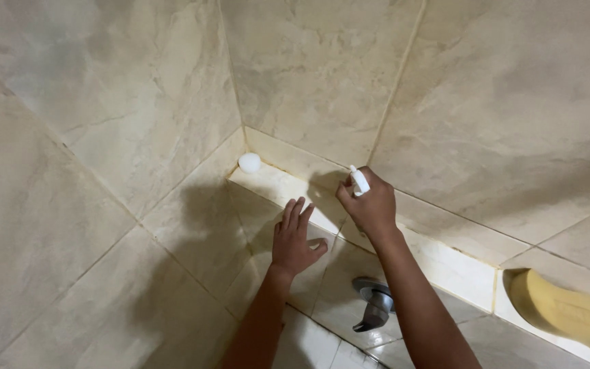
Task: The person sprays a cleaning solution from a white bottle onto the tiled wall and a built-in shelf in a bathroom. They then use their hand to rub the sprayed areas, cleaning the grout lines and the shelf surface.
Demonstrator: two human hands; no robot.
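head view: tiled shower corner, seen looking down.
landmark: ledge (445,263), a pale tiled shelf along the wall.
right hand (370,205): above the ledge, grip clamped on a small white spray bottle (359,181).
left hand (293,239): below the ledge, fingers apart, flat on the wall tile, holding nothing.
white ball (249,162): at the ledge's corner end.
yellow sponge (568,311): on the ledge, far end.
metal tap handle (375,304): below the ledge.
risk: wet tile may let the braced palm slide; the ball could be nudged off the ledge.

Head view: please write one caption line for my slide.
Right hand holds a small white spray bottle at a tiled ledge; left hand lies flat on the tiles.
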